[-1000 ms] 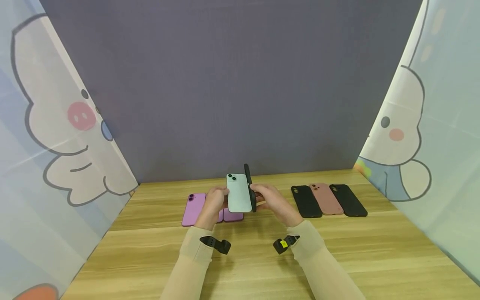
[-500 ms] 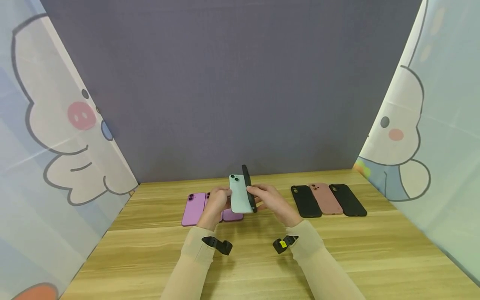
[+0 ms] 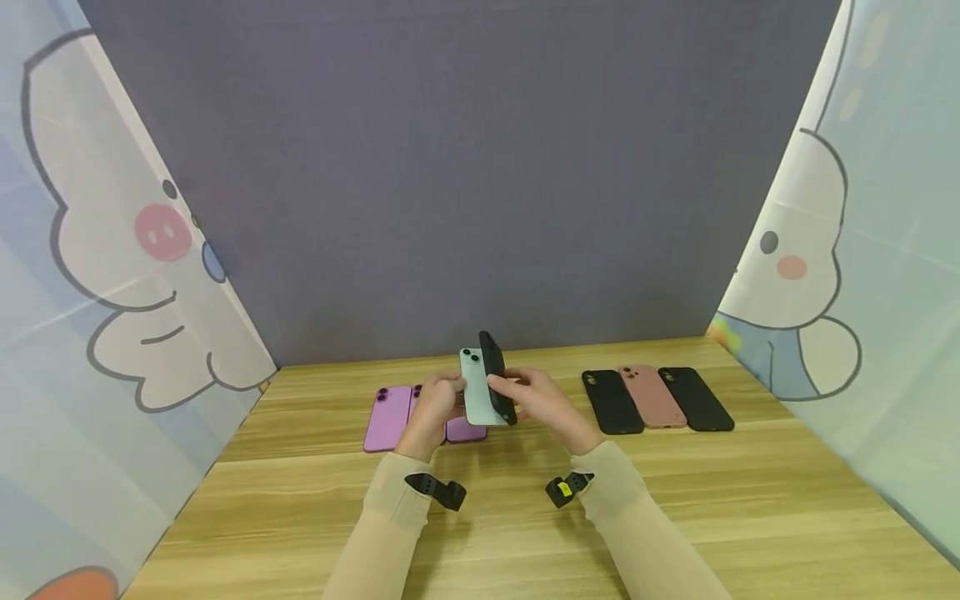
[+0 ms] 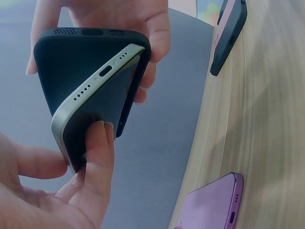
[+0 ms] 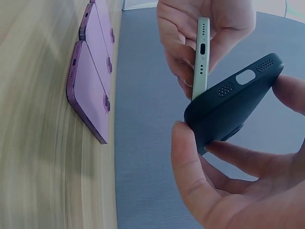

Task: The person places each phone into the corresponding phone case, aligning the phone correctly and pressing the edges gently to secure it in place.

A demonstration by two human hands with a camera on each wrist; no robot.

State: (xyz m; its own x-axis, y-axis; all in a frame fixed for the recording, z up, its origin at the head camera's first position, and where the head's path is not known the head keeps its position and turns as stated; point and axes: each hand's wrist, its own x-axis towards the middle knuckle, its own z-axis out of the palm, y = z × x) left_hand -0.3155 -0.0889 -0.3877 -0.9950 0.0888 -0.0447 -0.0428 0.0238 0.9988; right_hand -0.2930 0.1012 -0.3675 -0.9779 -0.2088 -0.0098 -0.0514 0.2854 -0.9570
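Above the middle of the table my left hand (image 3: 435,408) pinches a pale green smartphone (image 3: 474,392) by its left side, back towards me in the head view. My right hand (image 3: 546,403) grips a black phone case (image 3: 495,375), thumb on its back and fingers on its far side. In the left wrist view one long edge of the phone (image 4: 97,82) sits inside the edge of the case (image 4: 52,62), and the two stand at an angle like a half-open book. The bottom end of the case (image 5: 245,77), with its port cutout, faces the right wrist camera.
Three purple phones (image 3: 386,421) lie side by side on the wooden table (image 3: 502,542), partly hidden behind the left hand. To the right lie a black case (image 3: 613,404), a pink case (image 3: 652,400) and another black case (image 3: 696,402). A grey panel (image 3: 480,183) stands behind.
The black case has swung left over the phone's right side, so its back shows more and it covers more of the phone. The phone has shifted slightly right.
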